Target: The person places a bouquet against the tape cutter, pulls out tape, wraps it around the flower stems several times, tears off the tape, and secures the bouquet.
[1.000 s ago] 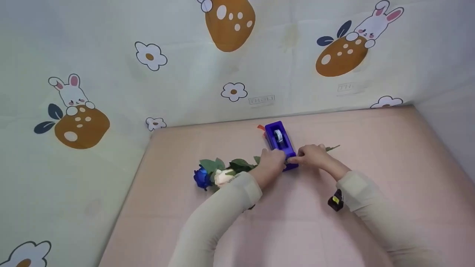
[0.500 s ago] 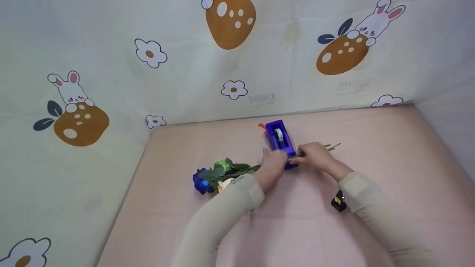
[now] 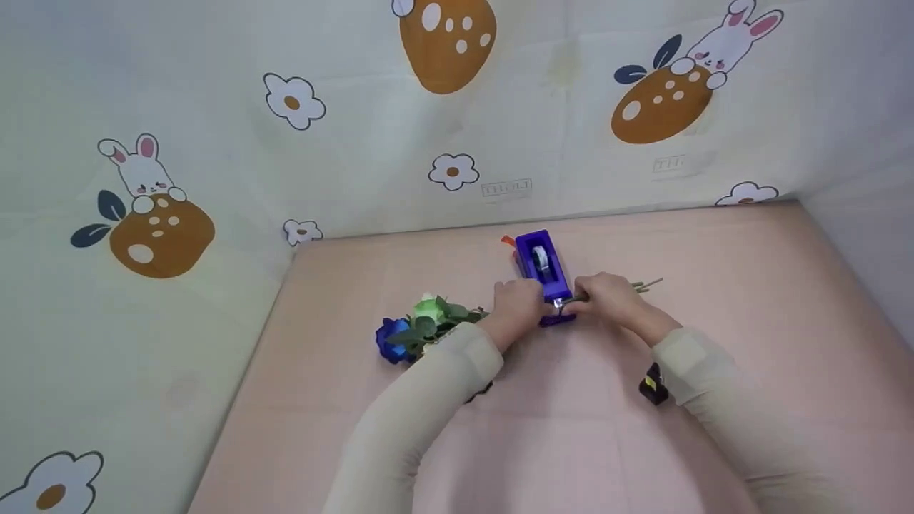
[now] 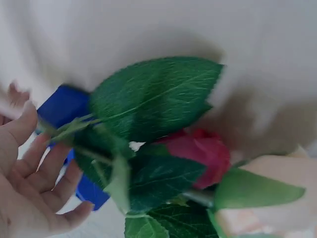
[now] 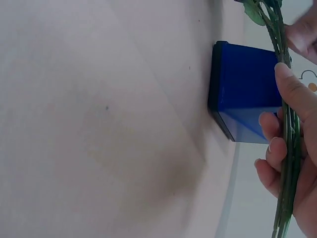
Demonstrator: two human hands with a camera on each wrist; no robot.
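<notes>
Two small boxed marks are printed on the wall cloth (image 3: 500,107) — too blurred to read.
</notes>
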